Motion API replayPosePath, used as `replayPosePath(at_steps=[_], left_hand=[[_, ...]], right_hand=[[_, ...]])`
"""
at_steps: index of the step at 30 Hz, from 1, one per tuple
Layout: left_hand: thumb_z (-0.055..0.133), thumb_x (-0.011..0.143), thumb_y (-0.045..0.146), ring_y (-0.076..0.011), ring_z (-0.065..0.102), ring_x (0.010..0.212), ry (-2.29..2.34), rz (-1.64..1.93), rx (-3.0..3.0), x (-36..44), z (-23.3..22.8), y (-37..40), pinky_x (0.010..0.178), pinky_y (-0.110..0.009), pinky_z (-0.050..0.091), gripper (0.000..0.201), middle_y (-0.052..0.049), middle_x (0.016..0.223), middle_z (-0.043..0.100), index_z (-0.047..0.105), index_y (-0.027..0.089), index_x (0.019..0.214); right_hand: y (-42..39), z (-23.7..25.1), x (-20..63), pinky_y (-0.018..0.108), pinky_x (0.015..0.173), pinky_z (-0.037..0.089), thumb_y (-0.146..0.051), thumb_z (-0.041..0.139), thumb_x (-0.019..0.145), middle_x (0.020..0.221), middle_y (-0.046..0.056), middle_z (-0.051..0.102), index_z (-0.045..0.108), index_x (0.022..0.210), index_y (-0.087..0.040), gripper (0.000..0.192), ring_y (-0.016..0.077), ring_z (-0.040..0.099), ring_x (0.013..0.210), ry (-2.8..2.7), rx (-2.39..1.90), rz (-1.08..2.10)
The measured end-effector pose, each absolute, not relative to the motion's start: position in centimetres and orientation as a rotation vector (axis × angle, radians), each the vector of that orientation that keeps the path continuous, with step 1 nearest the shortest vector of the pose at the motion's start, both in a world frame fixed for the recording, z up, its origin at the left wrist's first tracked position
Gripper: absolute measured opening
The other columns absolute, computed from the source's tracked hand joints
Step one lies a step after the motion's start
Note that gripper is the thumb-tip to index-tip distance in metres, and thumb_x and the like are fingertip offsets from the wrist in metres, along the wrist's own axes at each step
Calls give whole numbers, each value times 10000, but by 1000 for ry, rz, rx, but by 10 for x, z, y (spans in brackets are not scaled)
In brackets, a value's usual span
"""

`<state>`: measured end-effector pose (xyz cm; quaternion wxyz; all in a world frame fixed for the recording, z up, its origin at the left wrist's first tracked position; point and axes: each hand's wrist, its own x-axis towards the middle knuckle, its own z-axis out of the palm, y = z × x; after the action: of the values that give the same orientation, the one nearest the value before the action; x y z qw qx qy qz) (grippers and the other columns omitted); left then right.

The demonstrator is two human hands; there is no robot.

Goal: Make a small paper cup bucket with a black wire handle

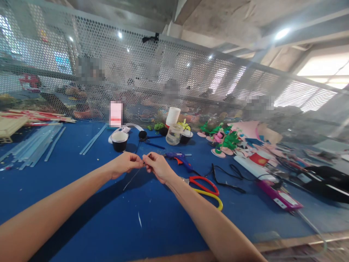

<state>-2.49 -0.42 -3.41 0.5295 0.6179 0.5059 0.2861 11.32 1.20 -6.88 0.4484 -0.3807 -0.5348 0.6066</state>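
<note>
My left hand and my right hand meet over the blue table, fingertips pinched together on a thin wire that slants down to the left from the pinch. Both hands hold it just above the tabletop. A blue glue gun lies just right of my right hand. Red-handled scissors and yellow-handled scissors lie beside my right forearm.
Clear glue sticks lie at the left. A black cup, a clear plastic jar and a white cup stack stand behind. Pink and green foam pieces, black cables and a magenta tool crowd the right. A perforated metal screen backs the table.
</note>
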Motion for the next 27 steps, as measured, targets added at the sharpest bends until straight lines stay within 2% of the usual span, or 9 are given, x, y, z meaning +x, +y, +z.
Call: replayPosePath(at_steps=[7,13,17,20,22,25,27], left_hand=[[602,565,370,-55,295,448,1282,688,1578,-24,-37,-4,440,-207,199,244,51,509,455,543,133,577],[567,600,350,-101,421,566,1269,749,1718,-25,-44,0,521,-216,298,219,25,570,506,544,132,592],[549,614,335,-115,441,586,1302,717,1774,-27,-47,1,539,-227,310,204,15,591,519,548,131,609],[549,612,329,-107,424,565,1304,719,1767,-26,-46,0,532,-226,300,196,22,573,506,543,134,593],[558,605,327,-96,405,549,1273,727,1737,-25,-43,-2,525,-221,289,197,28,558,494,541,132,583],[579,589,352,-70,333,489,1248,714,1634,-24,-39,-4,470,-211,237,227,48,514,442,524,133,571],[591,574,384,-59,284,462,1258,696,1587,-24,-38,-4,440,-209,195,261,60,497,407,510,135,565]], right_hand=[[11,-68,113,208,380,272,-497,615,566,382,-80,406,443,532,-181,361,52,348,347,-1451,-1047,1273],[12,-66,114,212,372,228,-498,581,608,354,-85,366,414,505,-190,365,57,326,338,-1547,-1115,1140],[12,-68,114,212,381,226,-487,574,626,355,-87,346,386,486,-189,379,56,327,349,-1576,-1147,1091],[12,-69,114,207,372,228,-485,587,613,360,-89,344,372,486,-188,389,51,320,345,-1532,-1131,1164],[12,-69,114,201,375,263,-484,594,605,399,-81,397,410,523,-182,363,52,349,363,-1472,-1050,1306],[13,-69,114,190,402,317,-460,622,581,475,-63,473,472,598,-169,329,53,406,414,-1381,-901,1498],[14,-70,114,183,403,317,-448,641,564,467,-66,470,472,591,-163,332,48,408,415,-1351,-886,1526]])
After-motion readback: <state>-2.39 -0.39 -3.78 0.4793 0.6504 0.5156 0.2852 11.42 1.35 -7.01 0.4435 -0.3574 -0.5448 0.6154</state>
